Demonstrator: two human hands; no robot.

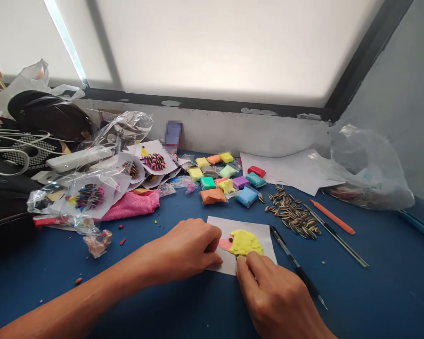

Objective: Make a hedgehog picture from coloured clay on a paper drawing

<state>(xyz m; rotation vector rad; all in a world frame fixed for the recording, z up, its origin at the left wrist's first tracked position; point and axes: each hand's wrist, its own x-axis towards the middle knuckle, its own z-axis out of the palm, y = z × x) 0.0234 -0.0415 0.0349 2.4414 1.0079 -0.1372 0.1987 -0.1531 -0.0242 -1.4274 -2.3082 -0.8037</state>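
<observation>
A small sheet of white paper [215, 223] lies on the blue table, bearing a flattened yellow clay shape [247, 242] with a pink clay snout [226, 244] and a dark eye. My left hand [194, 245] is curled over the paper's left edge, thumb and index finger pressing it down beside the snout. At the lower edge of the yellow clay, my right hand [273, 287] has its thumb and fingers pinched together. A small dark bit shows by those fingertips, too hidden to name.
Striped sunflower seeds [293, 214] lie in a pile at right, near a black pen [297, 266], a clear rod [339, 240] and an orange marker [334, 216]. Wrapped clay blocks [212, 196] sit behind the paper. Bagged seed-and-clay pictures [90, 195] and a pink cloth [130, 205] crowd the left.
</observation>
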